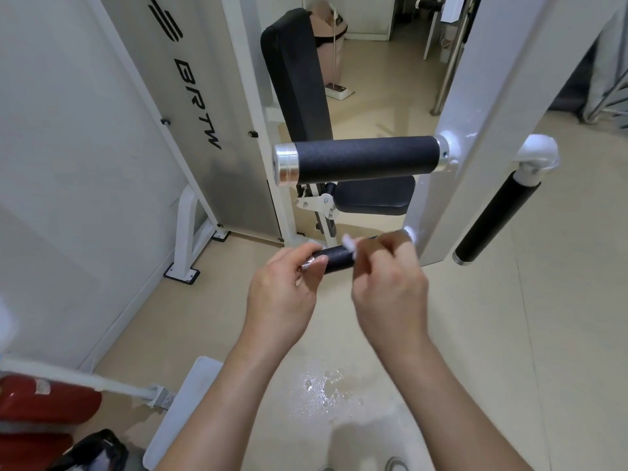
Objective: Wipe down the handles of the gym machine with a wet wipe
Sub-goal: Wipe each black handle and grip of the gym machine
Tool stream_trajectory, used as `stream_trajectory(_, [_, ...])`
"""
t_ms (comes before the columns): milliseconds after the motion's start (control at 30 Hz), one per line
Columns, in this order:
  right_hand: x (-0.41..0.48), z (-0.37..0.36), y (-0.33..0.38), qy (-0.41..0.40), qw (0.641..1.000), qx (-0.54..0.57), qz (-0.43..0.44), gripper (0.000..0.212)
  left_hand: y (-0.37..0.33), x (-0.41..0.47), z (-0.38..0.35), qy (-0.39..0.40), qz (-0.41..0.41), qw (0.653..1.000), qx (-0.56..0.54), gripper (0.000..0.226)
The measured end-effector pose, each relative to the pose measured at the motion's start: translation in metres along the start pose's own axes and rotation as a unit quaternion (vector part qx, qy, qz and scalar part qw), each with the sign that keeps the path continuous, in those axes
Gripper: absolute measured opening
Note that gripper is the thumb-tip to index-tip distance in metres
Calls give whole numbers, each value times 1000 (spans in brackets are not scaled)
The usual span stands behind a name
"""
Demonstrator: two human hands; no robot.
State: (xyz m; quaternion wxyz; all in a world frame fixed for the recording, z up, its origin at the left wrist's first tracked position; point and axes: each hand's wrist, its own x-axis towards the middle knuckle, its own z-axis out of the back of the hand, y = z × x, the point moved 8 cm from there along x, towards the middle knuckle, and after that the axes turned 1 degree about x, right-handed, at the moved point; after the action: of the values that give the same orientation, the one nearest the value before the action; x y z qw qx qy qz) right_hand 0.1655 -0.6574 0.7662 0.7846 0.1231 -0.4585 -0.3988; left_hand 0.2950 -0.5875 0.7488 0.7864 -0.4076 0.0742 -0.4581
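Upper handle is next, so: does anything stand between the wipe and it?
Nothing visible does. The wipe is at the lower handle; only open air lies between it and the upper handle above.

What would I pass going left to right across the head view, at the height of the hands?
White frame leg → left hand → wet wipe → right hand → slanted black handle. The lower handle runs behind both hands, so it is left out.

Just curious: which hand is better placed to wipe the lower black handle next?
Right, probably: the right hand pinches the wet wipe on the lower handle; the left hand only holds its capped end.
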Motion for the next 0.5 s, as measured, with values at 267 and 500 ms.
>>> stream_trajectory(267, [2, 2, -14, 6, 999, -32, -33, 25, -8, 4, 5, -1, -16, 999, 28, 29])
stream_trajectory(500, [-5, 3, -16, 22, 996, -85, -10, 27, -50, -1, -5, -1, -145, 982, 125, 27])
